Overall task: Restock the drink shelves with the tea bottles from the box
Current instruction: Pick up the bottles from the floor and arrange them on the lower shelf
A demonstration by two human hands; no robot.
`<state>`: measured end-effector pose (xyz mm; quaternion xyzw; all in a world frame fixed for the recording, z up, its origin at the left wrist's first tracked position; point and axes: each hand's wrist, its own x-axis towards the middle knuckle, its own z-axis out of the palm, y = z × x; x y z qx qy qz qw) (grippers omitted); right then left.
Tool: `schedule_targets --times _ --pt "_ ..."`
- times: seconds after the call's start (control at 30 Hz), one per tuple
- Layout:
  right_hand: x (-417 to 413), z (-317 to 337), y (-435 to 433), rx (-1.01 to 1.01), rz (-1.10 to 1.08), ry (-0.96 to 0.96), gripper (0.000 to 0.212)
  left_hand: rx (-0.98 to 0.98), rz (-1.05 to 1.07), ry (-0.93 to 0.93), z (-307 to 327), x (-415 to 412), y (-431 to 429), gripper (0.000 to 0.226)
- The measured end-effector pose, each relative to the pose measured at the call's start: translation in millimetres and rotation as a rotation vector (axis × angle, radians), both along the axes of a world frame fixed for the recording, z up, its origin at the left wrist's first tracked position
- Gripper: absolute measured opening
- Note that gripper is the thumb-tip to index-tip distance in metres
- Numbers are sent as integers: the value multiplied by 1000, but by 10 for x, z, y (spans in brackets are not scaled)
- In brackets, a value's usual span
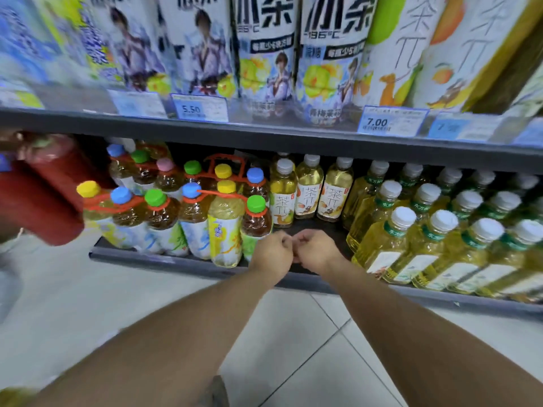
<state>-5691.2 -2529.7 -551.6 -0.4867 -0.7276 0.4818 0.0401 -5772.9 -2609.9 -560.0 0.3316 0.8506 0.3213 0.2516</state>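
Both my arms reach to the bottom shelf [182, 264]. My left hand [271, 254] and my right hand [316, 249] are curled into loose fists, knuckles touching, over a bare gap on the shelf. Neither hand holds a bottle that I can see. Behind the gap stand three white-capped tea bottles [308, 189] with pale labels. Left of my hands sit multipacks of small tea bottles [194, 212] with coloured caps and red carriers. To the right lie rows of white-capped yellow tea bottles [435, 239]. The box is not in view.
The upper shelf [264, 133] carries large tea bottles [264, 48] and price tags reading 5.50 and 7.00. Blurred dark red bottles [44, 189] hang at the left edge. Pale floor tiles [308, 348] lie below the shelf.
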Motion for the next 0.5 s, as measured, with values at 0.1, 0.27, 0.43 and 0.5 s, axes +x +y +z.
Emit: schedule_targets --times 0.1,0.27,0.43,0.5 --pt "-52 481 -496 79 174 -9 20 -4 -21 60 472 -86 -670 23" --pt "-484 1178 -1406 269 476 -54 24 -65 -50 192 1074 -643 -1985 17" --pt "-1221 1508 -2495 383 849 -171 20 -178 22 272 1254 -1289 -3458 24" --pt "-1476 1543 -2940 391 1000 -199 15 -268 51 284 1236 -1413 -3995 25"
